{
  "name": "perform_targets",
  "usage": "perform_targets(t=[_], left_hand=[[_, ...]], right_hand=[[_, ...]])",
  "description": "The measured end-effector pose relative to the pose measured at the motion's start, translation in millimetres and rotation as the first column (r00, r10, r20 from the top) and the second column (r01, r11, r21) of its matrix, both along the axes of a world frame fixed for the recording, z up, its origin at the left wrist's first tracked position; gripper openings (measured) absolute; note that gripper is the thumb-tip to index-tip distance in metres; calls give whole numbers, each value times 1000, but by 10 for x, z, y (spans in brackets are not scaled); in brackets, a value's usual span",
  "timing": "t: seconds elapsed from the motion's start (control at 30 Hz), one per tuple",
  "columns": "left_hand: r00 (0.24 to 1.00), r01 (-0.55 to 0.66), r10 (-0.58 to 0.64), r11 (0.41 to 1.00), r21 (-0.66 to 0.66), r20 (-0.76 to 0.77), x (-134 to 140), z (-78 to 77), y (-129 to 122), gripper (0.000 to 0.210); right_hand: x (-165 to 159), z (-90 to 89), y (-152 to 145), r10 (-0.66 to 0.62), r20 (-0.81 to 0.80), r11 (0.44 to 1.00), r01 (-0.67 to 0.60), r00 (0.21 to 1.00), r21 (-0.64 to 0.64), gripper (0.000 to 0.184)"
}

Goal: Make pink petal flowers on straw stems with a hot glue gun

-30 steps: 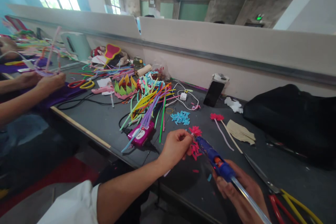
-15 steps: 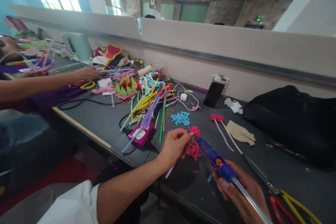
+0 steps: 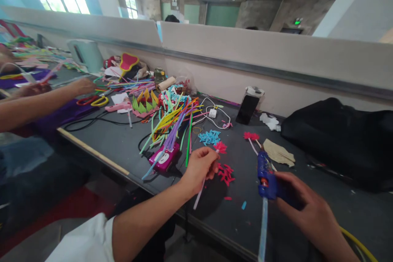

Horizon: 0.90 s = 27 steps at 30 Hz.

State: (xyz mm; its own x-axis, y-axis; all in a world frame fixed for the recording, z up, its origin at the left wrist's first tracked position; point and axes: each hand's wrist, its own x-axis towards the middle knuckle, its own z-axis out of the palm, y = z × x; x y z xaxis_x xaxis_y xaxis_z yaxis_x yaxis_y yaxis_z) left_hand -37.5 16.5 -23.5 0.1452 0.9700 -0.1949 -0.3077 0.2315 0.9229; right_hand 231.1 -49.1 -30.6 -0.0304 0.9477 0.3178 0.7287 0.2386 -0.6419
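- On the dark tabletop [image 3: 227,225]: two stemmed pink flowers [image 3: 251,136] appear complete; pink petals [image 3: 226,174] and blue petals [image 3: 209,137] lie unattached.
- Held flower [image 3: 220,147]: near the pink petals, seemingly almost complete.
- Left hand [image 3: 201,168]: thumb and fingers pinching its pale stem [image 3: 199,196].
- Right hand [image 3: 307,204]: fingers parted at blue glue gun [image 3: 265,172]; cannot tell whether gripping.

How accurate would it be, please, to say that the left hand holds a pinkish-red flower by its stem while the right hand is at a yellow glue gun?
The glue gun is blue, not yellow, as the head view shows; the left hand does hold the pinkish-red flower by its stem, and the right hand is at the glue gun.
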Motion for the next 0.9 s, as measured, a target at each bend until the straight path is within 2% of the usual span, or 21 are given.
perform_targets(t=[0.07,0.17,0.3,0.4,0.5,0.6,0.67,0.73,0.9], left_hand=[[1000,-4,4,1000,2,11,-14,12,5,14],[1000,0,0,1000,17,28,-18,25,2,13],[999,-5,5,1000,3,32,-7,37,-2,14],[999,-14,14,1000,3,38,-4,52,0,14],[999,-12,12,1000,5,34,1,63,-3,14],[1000,-11,12,1000,-7,23,12,57,-12,14],[1000,-15,15,1000,-10,15,18,48,-19,15],[1000,-15,15,1000,-2,10,22,43,-27,15],[1000,8,-8,1000,13,21,23,72,-67,17]], right_hand=[[114,1,78,4,129,999,2,992,-46,39],[255,-62,142,53,214,986,-17,975,-164,38],[403,-136,162,201,283,944,-108,938,-313,41],[421,-101,149,219,332,949,-121,918,-291,42],[218,-18,95,130,340,990,-102,931,-102,34],[-209,10,10,170,296,981,-191,940,44,20],[-513,-28,-36,286,329,944,-325,900,66,19],[-753,-91,-57,337,392,925,-378,856,30,22],[-1008,-197,-47,311,561,923,-384,767,14,15]])
